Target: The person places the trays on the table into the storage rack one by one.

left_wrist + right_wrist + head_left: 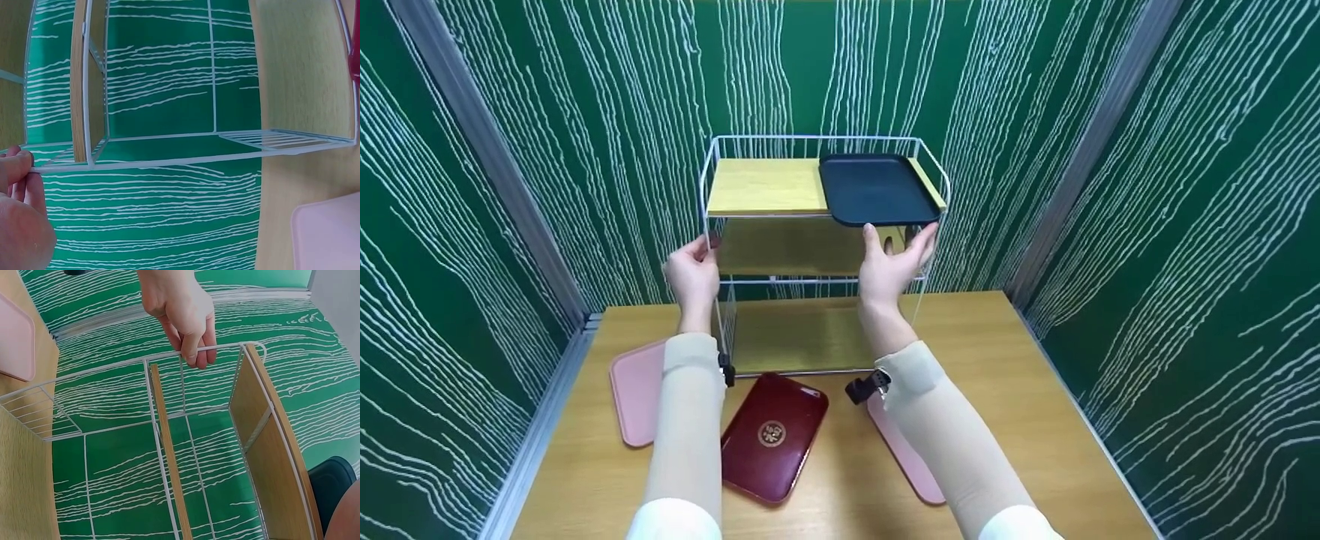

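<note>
A three-tier wire rack (pixel 821 279) with wooden shelves stands on the table. My left hand (pixel 691 274) pinches its left front post between thumb and fingers, just below the top shelf; the left wrist view shows this hand (pixel 22 208) at its left edge. On the right part of the top shelf lies a black rectangular tray (pixel 879 187), its front edge jutting past the shelf. My right hand (pixel 889 274) holds that tray by its front edge, thumb at the rim and fingers spread toward the right corner. In the right wrist view the tray (pixel 332 489) is partly cut off.
On the table (pixel 997 420), a dark red tray (pixel 772 442) with a gold emblem lies before the rack. A pink tray (pixel 637 390) is partly under the left forearm, another pink tray (pixel 911 457) under the right. Green patterned walls (pixel 1207 225) enclose the table.
</note>
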`<state>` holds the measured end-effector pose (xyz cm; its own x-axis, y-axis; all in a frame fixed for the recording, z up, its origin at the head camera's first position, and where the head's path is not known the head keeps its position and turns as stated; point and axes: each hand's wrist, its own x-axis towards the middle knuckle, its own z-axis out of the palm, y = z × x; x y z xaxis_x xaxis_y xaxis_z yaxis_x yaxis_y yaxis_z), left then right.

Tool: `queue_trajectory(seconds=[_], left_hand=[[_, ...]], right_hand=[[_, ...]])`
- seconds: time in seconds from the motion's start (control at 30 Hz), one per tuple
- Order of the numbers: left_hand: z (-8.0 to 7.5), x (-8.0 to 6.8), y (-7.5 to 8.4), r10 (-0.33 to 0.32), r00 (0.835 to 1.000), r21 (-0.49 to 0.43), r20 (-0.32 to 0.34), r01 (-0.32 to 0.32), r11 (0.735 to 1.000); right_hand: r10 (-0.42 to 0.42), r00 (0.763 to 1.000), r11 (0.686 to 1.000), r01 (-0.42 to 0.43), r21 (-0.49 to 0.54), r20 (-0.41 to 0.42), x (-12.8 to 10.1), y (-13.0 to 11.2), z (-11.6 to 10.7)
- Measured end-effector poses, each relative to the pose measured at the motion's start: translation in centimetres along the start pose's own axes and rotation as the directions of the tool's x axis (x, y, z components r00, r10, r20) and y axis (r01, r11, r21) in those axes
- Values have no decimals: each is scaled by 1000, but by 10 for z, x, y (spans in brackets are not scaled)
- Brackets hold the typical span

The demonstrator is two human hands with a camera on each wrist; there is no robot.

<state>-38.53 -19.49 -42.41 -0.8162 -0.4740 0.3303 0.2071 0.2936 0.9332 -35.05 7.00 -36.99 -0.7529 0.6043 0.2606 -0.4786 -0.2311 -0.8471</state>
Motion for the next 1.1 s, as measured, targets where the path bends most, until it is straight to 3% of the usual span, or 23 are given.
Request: queue_trajectory(seconds=[0.7,1.1], left_hand=[[1,0,1,18,1000,30,-12,-18,999],[-1,1,5,1,1000,30,-16,0,1000]], right_hand=[[87,996,996,-88,-25,-19,8,4,6],[52,998,997,-53,-55,-24,6,4,11]])
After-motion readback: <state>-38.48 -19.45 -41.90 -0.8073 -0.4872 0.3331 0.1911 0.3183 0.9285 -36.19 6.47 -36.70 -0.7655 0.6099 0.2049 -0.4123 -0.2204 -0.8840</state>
